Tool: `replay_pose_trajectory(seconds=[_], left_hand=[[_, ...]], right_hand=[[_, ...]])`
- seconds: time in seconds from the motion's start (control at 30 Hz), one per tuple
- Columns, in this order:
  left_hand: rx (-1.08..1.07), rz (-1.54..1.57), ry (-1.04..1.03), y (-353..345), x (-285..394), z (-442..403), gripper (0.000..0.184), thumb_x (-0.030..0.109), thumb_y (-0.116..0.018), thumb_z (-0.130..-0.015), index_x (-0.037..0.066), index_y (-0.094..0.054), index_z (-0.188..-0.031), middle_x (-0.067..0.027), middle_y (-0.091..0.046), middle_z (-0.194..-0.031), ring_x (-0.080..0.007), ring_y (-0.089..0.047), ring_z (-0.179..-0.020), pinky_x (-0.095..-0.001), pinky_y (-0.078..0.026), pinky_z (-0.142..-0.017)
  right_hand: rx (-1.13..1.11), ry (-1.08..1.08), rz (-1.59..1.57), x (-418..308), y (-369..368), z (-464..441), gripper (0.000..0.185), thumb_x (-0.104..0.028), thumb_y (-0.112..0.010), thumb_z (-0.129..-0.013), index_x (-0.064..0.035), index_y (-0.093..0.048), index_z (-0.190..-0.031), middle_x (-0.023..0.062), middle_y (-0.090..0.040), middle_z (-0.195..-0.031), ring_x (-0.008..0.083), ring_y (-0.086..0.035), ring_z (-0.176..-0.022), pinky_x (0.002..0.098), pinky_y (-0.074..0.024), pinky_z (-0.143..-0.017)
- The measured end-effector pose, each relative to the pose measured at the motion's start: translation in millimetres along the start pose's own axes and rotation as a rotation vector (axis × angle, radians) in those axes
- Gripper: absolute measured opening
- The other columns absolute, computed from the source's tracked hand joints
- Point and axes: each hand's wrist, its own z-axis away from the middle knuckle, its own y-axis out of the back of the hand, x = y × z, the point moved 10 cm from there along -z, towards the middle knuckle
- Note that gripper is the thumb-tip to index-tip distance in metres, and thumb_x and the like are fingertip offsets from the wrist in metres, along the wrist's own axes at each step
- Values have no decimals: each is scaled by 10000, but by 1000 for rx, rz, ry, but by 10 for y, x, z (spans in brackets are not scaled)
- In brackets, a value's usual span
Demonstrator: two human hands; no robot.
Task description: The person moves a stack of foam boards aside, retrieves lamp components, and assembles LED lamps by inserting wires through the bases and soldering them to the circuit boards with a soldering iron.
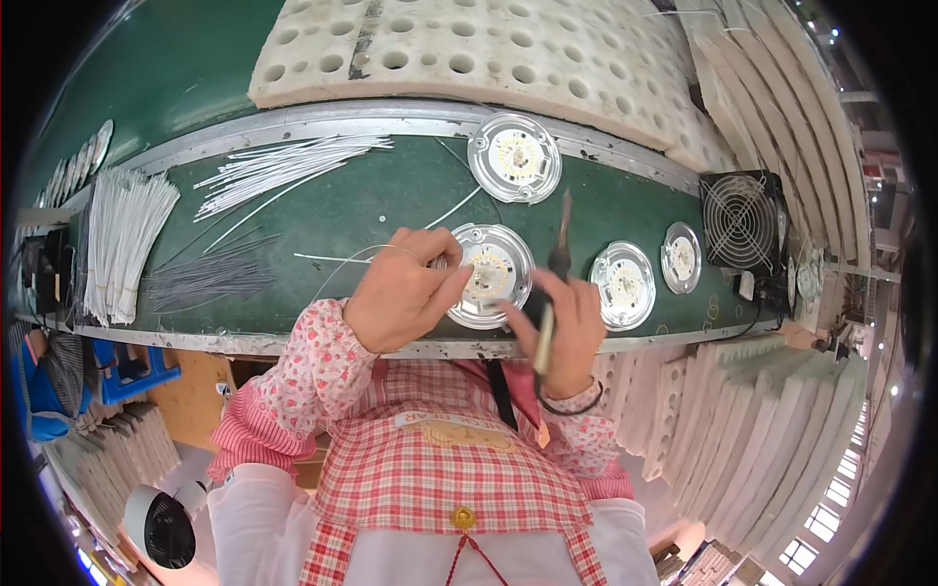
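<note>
My left hand (410, 288) is closed, thumb and forefinger pinched at the left edge of a clear round LED light disc (489, 269). A thin wire (337, 278) curves out behind its fingers, and a white lead wire (327, 258) also runs under the hand. My right hand (567, 332) is wrapped round a soldering iron (559, 259), which is held upright at the right of the disc with its tip pointing away from me. The iron's tip appears apart from the disc. What exactly lies between the left fingertips is hidden.
Another LED disc (516, 158) sits behind, with two more discs (622, 285) (681, 257) to the right. White wires (283, 166), dark wires (215, 276) and a wire bundle (127, 244) lie left. A fan (741, 220) stands right; a holed foam board (469, 49) is behind.
</note>
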Motion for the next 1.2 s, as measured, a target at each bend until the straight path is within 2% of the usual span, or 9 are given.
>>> replay_pose_trajectory(seconds=[0.07, 0.17, 0.2, 0.27, 0.57, 0.8, 0.97, 1.1, 1.2], left_hand=[[2, -2, -38, -6, -4, 2, 167, 96, -644, -882, 15, -670, -738, -83, -603, -908, -268, -566, -832, -408, -398, -762], [-48, -76, -77, -63, 30, -8, 176, 110, -654, -863, 36, -671, -704, -59, -588, -888, -249, -562, -843, -408, -383, -781], [-73, -115, -88, -90, 41, -11, 176, 117, -658, -855, 44, -672, -695, -51, -581, -879, -242, -559, -850, -407, -378, -788], [-77, -147, -97, -125, 54, -20, 191, 130, -666, -843, 51, -666, -668, -39, -564, -866, -236, -551, -869, -402, -371, -789], [-71, -244, -100, -200, 61, -64, 221, 163, -680, -817, 43, -666, -632, -44, -503, -814, -245, -507, -859, -406, -364, -774], [-65, -314, -100, -247, 74, -101, 272, 188, -684, -808, 33, -633, -590, -50, -496, -801, -248, -498, -843, -409, -361, -771], [-45, -319, -87, -200, 57, -72, 126, 148, -685, -803, 55, -692, -887, -58, -565, -890, -242, -539, -918, -390, -411, -769], [-57, -465, -212, -212, 61, 134, 444, 97, -645, -809, 82, -643, -1252, -64, -591, -1039, -235, -565, -1011, -370, -462, -807], [-100, -568, -258, -258, 136, 170, 525, 104, -608, -812, 70, -606, -1335, -58, -568, -1110, -229, -567, -1033, -371, -468, -850]], right_hand=[[-53, -17, -234, 116, 100, 115, 378, -148, -798, -783, -29, -685, -1123, 114, -617, -786, 268, -590, -662, 351, -475, -584], [-7, -304, -583, 254, 172, 185, 221, -40, -689, -804, -23, -721, -1022, 86, -574, -635, 231, -545, -518, 339, -425, -509], [-72, -221, -549, 210, 156, 168, 206, -34, -656, -825, -8, -713, -1021, 96, -608, -668, 210, -581, -531, 317, -446, -517], [-200, -56, -481, 164, 134, 157, 192, -23, -591, -865, 23, -696, -1019, 116, -675, -735, 168, -653, -557, 272, -487, -533], [-246, 9, -491, 137, 100, 141, 209, -26, -574, -869, 36, -691, -1030, 139, -687, -752, 176, -654, -544, 273, -487, -517], [-172, -301, -650, 316, 25, 245, 205, -76, -570, -909, 16, -708, -1031, 105, -684, -746, 171, -635, -594, 291, -480, -559], [-230, -405, -784, 411, -45, 316, 236, -66, -481, -953, 71, -645, -1053, 152, -683, -892, 142, -631, -572, 262, -499, -532], [-201, -455, -838, 457, -85, 423, 245, -88, -483, -988, 39, -654, -1108, 97, -680, -826, 115, -641, -669, 253, -502, -603], [-176, -454, -817, 425, -61, 464, 247, -77, -481, -986, 39, -656, -1116, 104, -680, -841, 116, -637, -658, 254, -504, -604]])
